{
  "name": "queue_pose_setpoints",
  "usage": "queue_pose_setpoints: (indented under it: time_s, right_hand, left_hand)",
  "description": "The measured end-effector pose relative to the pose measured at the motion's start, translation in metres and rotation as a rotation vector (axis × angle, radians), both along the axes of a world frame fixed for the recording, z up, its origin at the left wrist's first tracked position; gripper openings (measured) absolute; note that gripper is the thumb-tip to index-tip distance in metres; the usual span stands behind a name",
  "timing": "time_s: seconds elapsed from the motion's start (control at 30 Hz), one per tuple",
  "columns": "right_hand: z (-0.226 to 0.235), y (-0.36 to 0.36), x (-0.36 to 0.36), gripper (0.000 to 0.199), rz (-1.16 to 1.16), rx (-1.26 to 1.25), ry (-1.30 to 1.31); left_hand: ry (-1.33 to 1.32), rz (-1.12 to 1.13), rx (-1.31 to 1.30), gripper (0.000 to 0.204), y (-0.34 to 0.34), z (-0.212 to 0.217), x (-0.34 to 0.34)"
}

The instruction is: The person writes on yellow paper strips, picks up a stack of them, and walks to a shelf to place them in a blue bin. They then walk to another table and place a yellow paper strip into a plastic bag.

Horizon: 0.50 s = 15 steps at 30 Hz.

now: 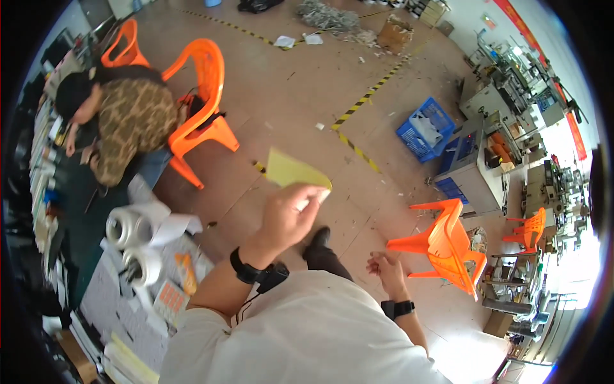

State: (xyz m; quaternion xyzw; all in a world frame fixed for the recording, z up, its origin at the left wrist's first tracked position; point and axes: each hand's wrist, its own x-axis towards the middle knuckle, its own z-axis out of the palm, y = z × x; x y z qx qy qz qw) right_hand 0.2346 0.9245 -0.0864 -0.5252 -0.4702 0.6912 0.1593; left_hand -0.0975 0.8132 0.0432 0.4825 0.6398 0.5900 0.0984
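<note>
My left hand is raised in front of me, fingers and thumb closed on the edge of a pale yellow sheet. The sheet stands up beyond the fingers and curls over at its right end; it could be paper or thin film. Lower and to the right, my right hand hangs beside my body. Its fingers are loosely bent and apart, and nothing shows in them. A band with a small black device is strapped to each wrist.
An orange chair stands right of my right hand. Rolls of white material sit on the cluttered table at left. A person in a camouflage top works there beside another orange chair. A blue crate and machines line the right.
</note>
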Motion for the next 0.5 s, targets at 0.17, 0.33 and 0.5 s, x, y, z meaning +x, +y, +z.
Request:
queue_pose_setpoints:
  time_s: [0.17, 0.33, 0.5]
  right_hand:
    - [-0.036, 0.122, -0.014, 0.028, -0.087, -0.124, -0.024]
    - [-0.012, 0.287, -0.122, 0.037, 0.141, -0.078, 0.018]
    - [0.004, 0.399, -0.29, 0.056, 0.368, -0.254, 0.079]
  left_hand:
    - [-0.009, -0.091, -0.013, 0.013, 0.131, -0.043, -0.038]
    - [0.051, -0.09, -0.146, 0.012, 0.233, -0.026, -0.109]
    - [0.086, -0.055, -0.107, 0.012, 0.3, -0.012, -0.178]
